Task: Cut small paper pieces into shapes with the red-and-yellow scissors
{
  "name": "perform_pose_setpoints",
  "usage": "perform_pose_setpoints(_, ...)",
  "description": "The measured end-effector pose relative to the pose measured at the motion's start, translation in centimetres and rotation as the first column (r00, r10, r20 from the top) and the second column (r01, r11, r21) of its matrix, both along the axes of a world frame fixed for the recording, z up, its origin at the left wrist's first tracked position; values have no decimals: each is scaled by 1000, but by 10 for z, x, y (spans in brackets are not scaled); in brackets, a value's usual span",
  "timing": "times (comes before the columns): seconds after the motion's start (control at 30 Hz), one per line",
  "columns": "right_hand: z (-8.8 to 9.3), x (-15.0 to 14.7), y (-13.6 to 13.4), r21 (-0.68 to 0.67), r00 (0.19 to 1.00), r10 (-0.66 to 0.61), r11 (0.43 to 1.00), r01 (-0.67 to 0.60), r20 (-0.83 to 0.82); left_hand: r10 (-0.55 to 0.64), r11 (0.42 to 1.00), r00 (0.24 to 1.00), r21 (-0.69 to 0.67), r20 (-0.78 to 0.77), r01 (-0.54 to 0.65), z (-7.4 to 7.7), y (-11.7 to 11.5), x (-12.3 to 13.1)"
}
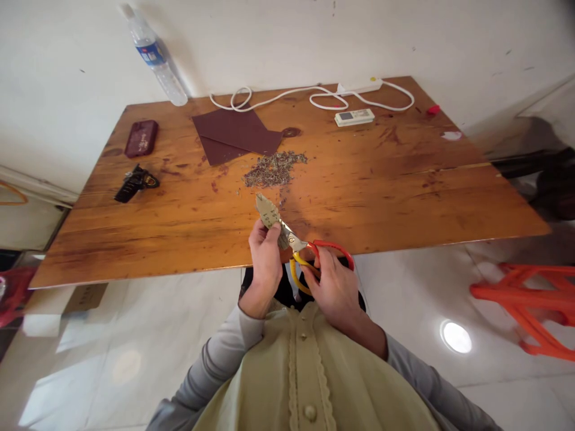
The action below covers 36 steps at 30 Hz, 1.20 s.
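Note:
My left hand (266, 254) pinches a leaf-shaped piece of tan-grey sheet (266, 209), which looks like sandpaper with dark printing on its back. A notched edge runs along its right side. In my right hand (335, 284) are scissors (294, 240) with one red and one yellow handle, the fingers through the loops. The scissor blades lie against the right edge of the piece, close to my left thumb; their tips are partly hidden. Just beyond my hands, a pile of thin grey-brown clippings (274, 169) lies on the wooden table (381, 197).
Maroon sheets (233, 131) lie behind the clippings. A white remote (354, 117), a white power strip (359, 87) with its cord, and a plastic bottle (157, 60) are farther back. At left are a dark red phone case (142, 139) and a black clip (136, 183). An orange stool (525, 293) stands right.

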State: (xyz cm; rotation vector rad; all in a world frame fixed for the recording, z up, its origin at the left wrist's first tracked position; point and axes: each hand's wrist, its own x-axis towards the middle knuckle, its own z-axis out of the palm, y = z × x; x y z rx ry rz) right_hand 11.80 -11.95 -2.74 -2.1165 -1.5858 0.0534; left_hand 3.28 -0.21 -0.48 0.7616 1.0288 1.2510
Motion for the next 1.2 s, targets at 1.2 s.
perform_pose_setpoints(1.2, 1, -2, 0, -91, 998, 9, 996, -14, -55, 83, 996, 994, -29, 71, -81, -4, 19, -8)
